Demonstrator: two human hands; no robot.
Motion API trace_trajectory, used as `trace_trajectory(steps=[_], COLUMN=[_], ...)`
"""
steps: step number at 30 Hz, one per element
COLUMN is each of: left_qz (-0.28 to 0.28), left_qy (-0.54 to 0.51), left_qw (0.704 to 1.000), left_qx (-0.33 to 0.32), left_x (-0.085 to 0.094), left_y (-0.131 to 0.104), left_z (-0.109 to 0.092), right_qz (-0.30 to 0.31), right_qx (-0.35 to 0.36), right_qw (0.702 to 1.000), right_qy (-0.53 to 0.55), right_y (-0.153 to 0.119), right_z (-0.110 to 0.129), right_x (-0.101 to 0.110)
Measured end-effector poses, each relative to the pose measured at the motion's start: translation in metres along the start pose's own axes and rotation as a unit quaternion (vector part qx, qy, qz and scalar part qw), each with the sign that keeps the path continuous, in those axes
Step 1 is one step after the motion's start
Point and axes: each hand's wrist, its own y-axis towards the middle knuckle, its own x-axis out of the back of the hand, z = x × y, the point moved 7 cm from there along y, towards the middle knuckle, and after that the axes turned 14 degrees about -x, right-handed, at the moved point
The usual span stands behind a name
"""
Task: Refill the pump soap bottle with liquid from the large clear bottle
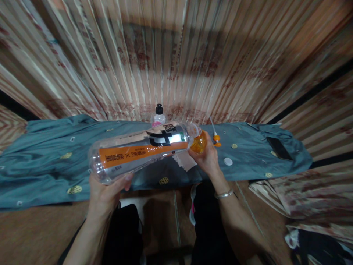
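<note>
A large clear plastic bottle (140, 149) with an orange and black label is tilted sideways, its neck toward the right. My left hand (107, 191) holds it from below near its base. At the neck, my right hand (208, 156) grips a small bottle of orange liquid (199, 142), its mouth against the large bottle's mouth. Just right of my right hand, an orange and white pump top (216, 138) with a thin tube lies on the cloth. A white round cap (228, 161) rests nearby. Beneath the bottles is a pale paper piece (185, 162).
A blue-green patterned cloth (66, 143) covers the long narrow surface. Behind the large bottle stands a clear bottle with a black cap (159, 109). A dark phone (279, 148) lies at the right. Pleated curtains (176, 55) hang behind and at the sides.
</note>
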Motion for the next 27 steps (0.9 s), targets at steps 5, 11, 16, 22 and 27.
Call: trace_trajectory(steps=[5,11,16,22,27], left_qz=[0.009,0.011,0.011,0.036,0.047], left_qy=[0.004,0.002,0.014,0.014,0.017], left_qw=[1.0,1.0,1.0,0.999,0.999], left_qx=[-0.004,-0.01,0.003,0.006,0.012], left_x=[0.001,0.0,0.007,0.008,0.012], left_y=[-0.001,0.0,-0.004,-0.005,-0.006], left_z=[0.001,0.0,0.007,0.01,0.013], right_qz=[0.003,-0.001,-0.004,0.0,-0.003], right_qx=[0.003,0.01,0.006,0.002,-0.002], right_qw=[1.0,1.0,1.0,1.0,1.0], right_qy=[-0.001,0.001,0.006,0.0,-0.006], right_y=[0.0,0.0,0.0,0.0,0.0], right_z=[0.0,0.0,0.0,-0.001,-0.001], right_x=[-0.001,-0.001,0.001,0.001,0.001])
